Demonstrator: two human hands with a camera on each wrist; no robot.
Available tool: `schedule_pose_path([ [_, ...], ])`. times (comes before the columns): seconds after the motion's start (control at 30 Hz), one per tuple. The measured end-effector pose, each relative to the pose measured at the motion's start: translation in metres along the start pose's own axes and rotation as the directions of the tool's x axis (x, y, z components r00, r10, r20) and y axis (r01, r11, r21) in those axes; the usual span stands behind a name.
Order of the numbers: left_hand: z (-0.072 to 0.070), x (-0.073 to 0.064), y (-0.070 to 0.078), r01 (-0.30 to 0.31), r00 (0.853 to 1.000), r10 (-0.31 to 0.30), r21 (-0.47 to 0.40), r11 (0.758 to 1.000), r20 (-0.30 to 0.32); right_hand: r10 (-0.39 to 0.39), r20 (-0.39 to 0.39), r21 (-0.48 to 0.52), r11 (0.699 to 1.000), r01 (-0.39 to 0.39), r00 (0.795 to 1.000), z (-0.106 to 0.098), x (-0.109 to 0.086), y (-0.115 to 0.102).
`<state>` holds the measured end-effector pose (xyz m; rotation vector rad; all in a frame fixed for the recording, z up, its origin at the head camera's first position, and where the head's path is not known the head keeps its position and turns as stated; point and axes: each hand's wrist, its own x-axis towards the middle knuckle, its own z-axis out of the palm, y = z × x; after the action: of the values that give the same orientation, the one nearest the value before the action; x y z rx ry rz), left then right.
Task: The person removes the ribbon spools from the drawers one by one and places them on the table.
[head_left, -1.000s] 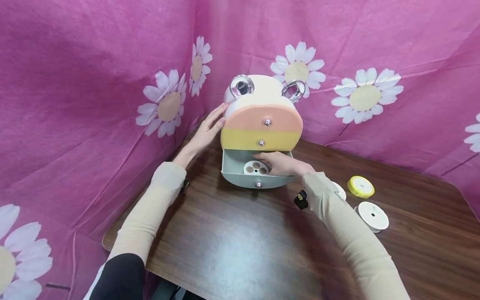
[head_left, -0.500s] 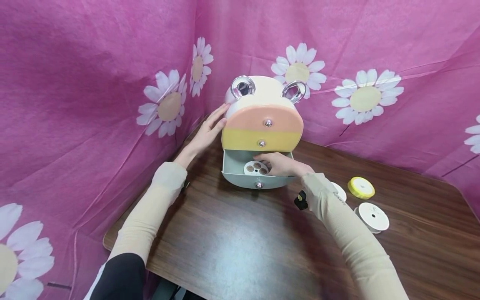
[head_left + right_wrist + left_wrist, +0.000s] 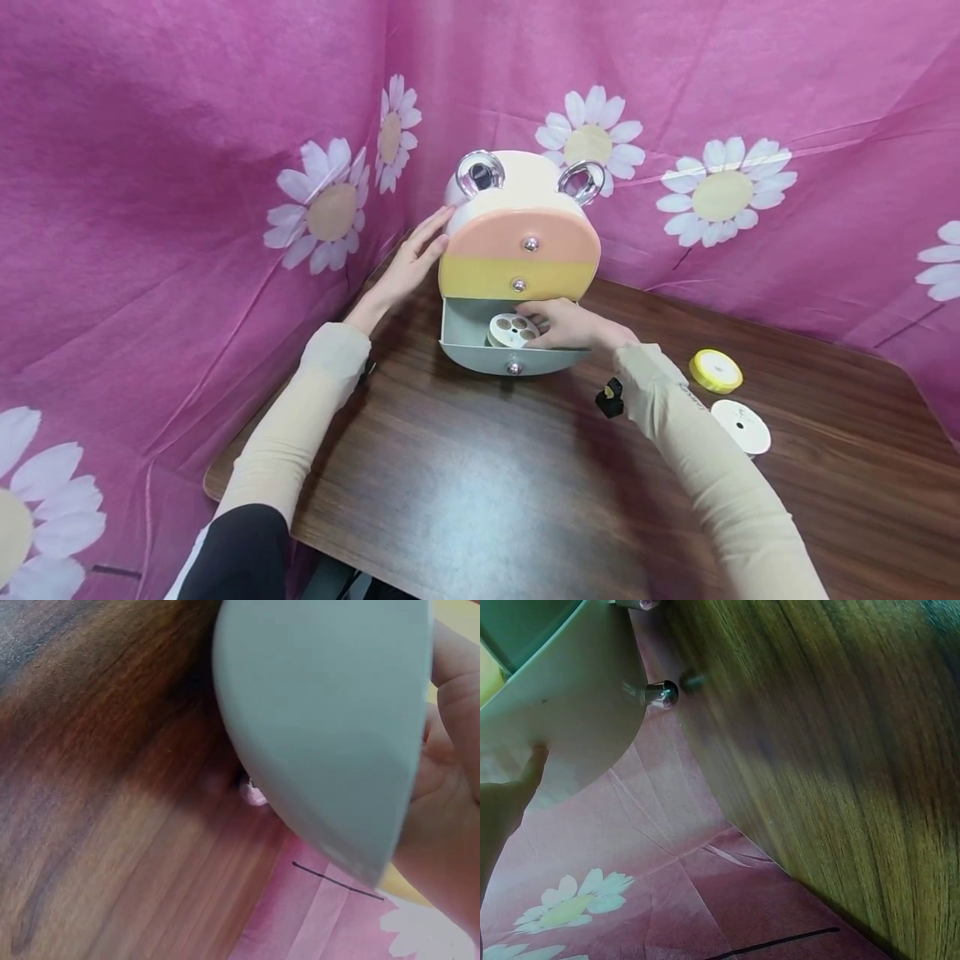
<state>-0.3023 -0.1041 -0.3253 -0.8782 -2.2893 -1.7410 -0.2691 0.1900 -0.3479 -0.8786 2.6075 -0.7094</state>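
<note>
A small frog-shaped drawer cabinet (image 3: 498,233) has a peach, a yellow and a grey-green drawer front. Its bottom drawer (image 3: 472,360) is pulled out. Inside lies a white ribbon spool (image 3: 504,332) with several round holes, slightly tilted. My right hand (image 3: 576,325) reaches into the drawer and pinches the spool by its right edge. In the right wrist view the drawer front hides the spool and part of that hand (image 3: 459,727). My left hand (image 3: 405,271) rests with extended fingers against the cabinet's left side, its thumb touching the wall (image 3: 574,705) in the left wrist view.
On the wooden table (image 3: 450,467), right of my forearm, stand a yellow ribbon spool (image 3: 716,372) and a white spool (image 3: 742,425), the latter partly behind my sleeve. Pink flowered cloth (image 3: 225,167) closes off the left and back. A small black device (image 3: 611,398) sits at my right wrist.
The white spool in the drawer has tilted and risen slightly at its right side in my right hand, which has shifted a little right. My left hand stays on the cabinet.
</note>
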Motion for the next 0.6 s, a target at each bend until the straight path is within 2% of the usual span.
schedule_pose_path([
  [0.3,0.002,0.001,-0.002,-0.012,1.0,0.012,0.006,1.0,0.003,0.041,-0.024,0.035,0.999,-0.04,0.999,-0.008,-0.011,-0.001],
  [0.43,0.002,0.0,-0.003,-0.012,1.0,0.012,-0.019,1.0,0.0,0.058,-0.033,0.061,0.997,-0.056,0.998,-0.011,-0.017,-0.003],
  [0.6,0.0,-0.001,-0.001,-0.014,1.0,0.014,-0.032,0.999,0.002,0.091,-0.039,0.038,0.995,-0.09,0.995,-0.018,-0.024,-0.004],
])
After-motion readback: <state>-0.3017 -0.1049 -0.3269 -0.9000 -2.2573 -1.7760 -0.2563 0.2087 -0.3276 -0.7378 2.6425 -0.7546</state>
